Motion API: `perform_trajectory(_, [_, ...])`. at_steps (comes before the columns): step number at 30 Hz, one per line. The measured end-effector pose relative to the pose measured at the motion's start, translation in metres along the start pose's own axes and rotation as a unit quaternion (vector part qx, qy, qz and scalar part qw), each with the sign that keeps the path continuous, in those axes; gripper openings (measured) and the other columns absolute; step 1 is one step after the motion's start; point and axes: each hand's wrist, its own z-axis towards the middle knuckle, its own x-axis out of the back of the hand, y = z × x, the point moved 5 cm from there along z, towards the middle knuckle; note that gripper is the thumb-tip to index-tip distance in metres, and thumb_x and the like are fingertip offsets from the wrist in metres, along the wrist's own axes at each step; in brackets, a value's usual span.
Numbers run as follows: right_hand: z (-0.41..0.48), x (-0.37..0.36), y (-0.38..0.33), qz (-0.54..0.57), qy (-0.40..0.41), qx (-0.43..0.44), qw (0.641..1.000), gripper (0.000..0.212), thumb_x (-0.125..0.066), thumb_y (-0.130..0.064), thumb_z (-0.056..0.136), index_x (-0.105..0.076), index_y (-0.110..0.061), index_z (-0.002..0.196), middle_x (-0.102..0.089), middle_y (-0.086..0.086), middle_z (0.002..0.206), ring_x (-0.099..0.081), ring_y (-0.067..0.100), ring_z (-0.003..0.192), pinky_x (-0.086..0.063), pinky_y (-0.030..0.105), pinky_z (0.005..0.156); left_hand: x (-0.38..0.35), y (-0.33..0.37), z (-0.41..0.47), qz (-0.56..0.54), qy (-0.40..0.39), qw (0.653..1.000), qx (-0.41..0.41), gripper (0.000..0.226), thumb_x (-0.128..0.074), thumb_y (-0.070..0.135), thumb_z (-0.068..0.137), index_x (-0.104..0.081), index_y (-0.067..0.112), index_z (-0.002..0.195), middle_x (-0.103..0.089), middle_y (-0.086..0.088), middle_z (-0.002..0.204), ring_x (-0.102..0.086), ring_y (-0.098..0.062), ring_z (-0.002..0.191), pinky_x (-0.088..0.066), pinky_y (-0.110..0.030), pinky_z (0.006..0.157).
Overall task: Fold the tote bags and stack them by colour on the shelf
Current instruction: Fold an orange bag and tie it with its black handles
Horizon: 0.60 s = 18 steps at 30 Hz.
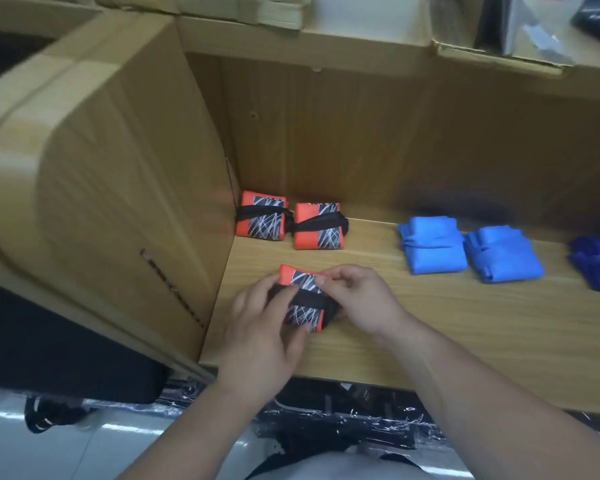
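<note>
Both forearms are reached forward from the lower edge of the view and brought together over the front of the wooden shelf [430,334]. The left hand [264,327] is laid palm down on the near left part of a folded orange tote bag [307,306], its fingers curled round that edge. The right hand [359,299] is held at the bag's right side, wrist bent inward, with curled fingertips pinching the far edge. The bag is lying flat on the shelf board near its left front corner. Its long axis runs roughly from near to far, slightly tilted, and a black strap [309,297] is wrapped across its middle.

Further back, two more orange folded bags are set side by side, one [262,218] against the left wall and one [317,226] just beside it. To the right, well apart, two blue folded bags [430,249] [503,258] are placed touching, and a dark purple bag [598,268] is cut off by the frame edge. A cardboard box [101,168] stands left of the shelf.
</note>
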Motion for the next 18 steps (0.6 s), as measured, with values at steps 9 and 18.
perform_trajectory(9, [0.033,-0.034,-0.01,-0.064,0.036,0.073,0.995,0.019,-0.074,-0.017,0.091,-0.065,-0.022,0.107,-0.073,0.008,0.091,-0.07,0.016,0.083,-0.059,0.041,0.083,0.001,-0.029,0.018,0.147,0.012,0.989,-0.03,0.038,-0.063,0.037,0.091,-0.071,0.022,0.125,-0.062,-0.007,0.136,-0.049,-0.034,0.124,-0.048,-0.054,0.102])
perform_trajectory(18, [0.038,0.009,-0.026,-0.415,0.112,0.246,0.869,0.041,-0.066,-0.033,0.091,-0.065,-0.028,0.132,-0.042,0.001,0.155,-0.04,0.029,0.137,-0.033,0.041,0.112,-0.006,-0.033,0.05,0.206,0.04,0.977,-0.033,0.037,-0.073,0.015,0.084,-0.071,0.004,0.119,-0.066,-0.01,0.131,-0.057,-0.033,0.127,-0.044,-0.054,0.106])
